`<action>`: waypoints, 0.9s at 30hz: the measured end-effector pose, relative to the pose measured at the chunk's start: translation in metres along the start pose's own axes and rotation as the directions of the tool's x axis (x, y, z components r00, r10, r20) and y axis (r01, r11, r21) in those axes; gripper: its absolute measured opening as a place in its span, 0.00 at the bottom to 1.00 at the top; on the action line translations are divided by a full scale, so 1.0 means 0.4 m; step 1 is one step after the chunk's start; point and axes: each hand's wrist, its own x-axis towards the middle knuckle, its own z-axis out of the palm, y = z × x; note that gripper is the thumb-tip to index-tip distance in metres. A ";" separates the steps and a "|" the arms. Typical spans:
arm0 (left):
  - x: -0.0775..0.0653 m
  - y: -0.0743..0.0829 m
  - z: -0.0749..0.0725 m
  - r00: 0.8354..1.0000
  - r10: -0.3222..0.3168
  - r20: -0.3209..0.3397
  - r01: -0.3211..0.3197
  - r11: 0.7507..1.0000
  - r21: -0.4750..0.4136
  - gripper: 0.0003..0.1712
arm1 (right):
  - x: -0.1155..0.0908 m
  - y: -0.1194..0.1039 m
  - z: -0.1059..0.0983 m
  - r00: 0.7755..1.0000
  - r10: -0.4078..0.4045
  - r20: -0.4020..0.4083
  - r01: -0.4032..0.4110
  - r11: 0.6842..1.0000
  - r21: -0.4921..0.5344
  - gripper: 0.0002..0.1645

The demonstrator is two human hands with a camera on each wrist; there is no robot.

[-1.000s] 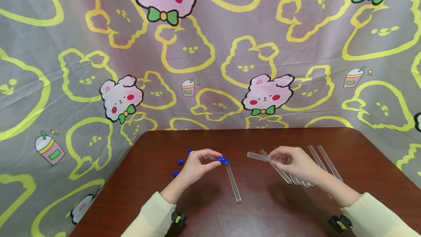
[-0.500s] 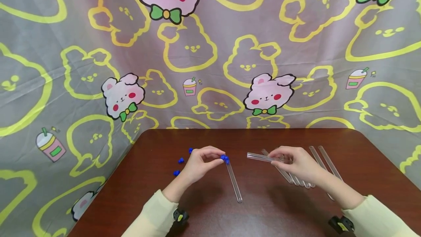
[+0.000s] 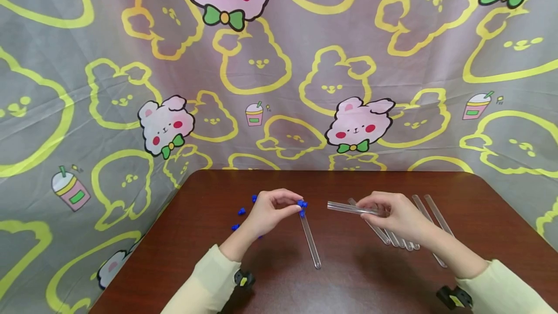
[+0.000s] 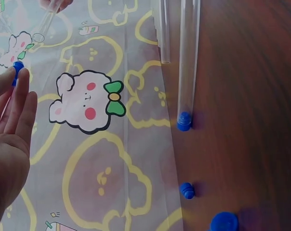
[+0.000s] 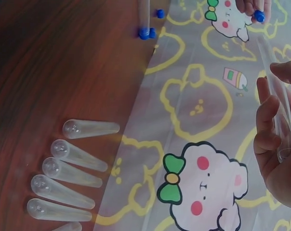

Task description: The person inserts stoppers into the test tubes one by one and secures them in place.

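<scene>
My left hand (image 3: 272,212) pinches a small blue stopper (image 4: 18,68) between thumb and fingertips, above the table. Facing it across a short gap, my right hand (image 3: 394,213) grips a clear test tube (image 3: 342,207), tilted nearly level with its open end toward the stopper. In the right wrist view the fingers curl round the tube's lower part. Between and below the hands lies another test tube (image 3: 311,243) on the table, with a blue stopper (image 4: 184,121) in its far end. The held stopper and the held tube are apart.
Several clear test tubes (image 5: 75,154) lie side by side on the brown table (image 3: 348,285) beneath the right hand, with more farther right (image 3: 438,214). Loose blue stoppers (image 3: 241,211) sit at the left. A patterned cloth (image 3: 279,62) hangs behind the table.
My left hand has moved slightly right and up with the stopper, nearer the held tube's mouth. The right hand has stayed almost still. The head view has shifted a little.
</scene>
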 end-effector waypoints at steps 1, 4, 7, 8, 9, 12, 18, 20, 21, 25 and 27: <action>0.002 0.010 0.000 1.000 0.004 0.003 -0.004 1.000 -0.002 0.11 | 0.001 -0.001 0.000 1.000 -0.001 -0.001 0.001 1.000 0.002 0.17; 0.009 0.026 0.001 1.000 0.009 0.007 -0.009 1.000 -0.009 0.11 | 0.005 -0.006 0.000 1.000 0.000 -0.010 0.000 1.000 0.007 0.17; 0.015 0.031 0.004 1.000 0.018 0.007 -0.018 1.000 -0.018 0.11 | 0.011 -0.010 0.001 1.000 -0.003 -0.022 0.003 1.000 0.004 0.16; 0.016 0.032 0.004 1.000 0.021 0.008 -0.021 1.000 -0.019 0.11 | 0.012 -0.011 0.001 1.000 -0.003 -0.025 0.003 1.000 0.004 0.15; 0.017 0.032 0.005 1.000 0.025 0.010 -0.025 0.999 -0.021 0.11 | 0.014 -0.012 0.001 1.000 -0.004 -0.027 0.004 1.000 0.003 0.15; 0.021 0.028 0.008 0.999 0.036 0.019 -0.035 0.999 -0.032 0.11 | 0.017 -0.015 0.002 1.000 -0.005 -0.027 0.005 1.000 0.005 0.15; 0.029 -0.016 0.015 0.999 0.040 0.025 -0.039 0.998 -0.045 0.11 | 0.024 -0.022 0.008 1.000 0.007 -0.008 -0.007 1.000 0.030 0.13; 0.031 -0.036 0.018 0.999 0.036 0.027 -0.034 0.998 -0.050 0.12 | 0.025 -0.024 0.011 1.000 0.014 -0.003 -0.014 0.999 0.038 0.13; 0.032 -0.041 0.019 0.999 0.041 0.028 -0.039 0.998 -0.056 0.12 | 0.025 -0.024 0.012 1.000 0.023 -0.001 -0.023 0.999 0.039 0.13; 0.034 -0.043 0.023 0.998 0.055 0.032 -0.053 0.997 -0.063 0.12 | 0.028 -0.027 0.018 1.000 0.031 -0.003 -0.031 0.999 0.043 0.13; 0.035 -0.042 0.025 0.998 0.062 0.031 -0.060 0.996 -0.064 0.12 | 0.030 -0.029 0.021 0.999 0.040 0.000 -0.040 0.998 0.046 0.13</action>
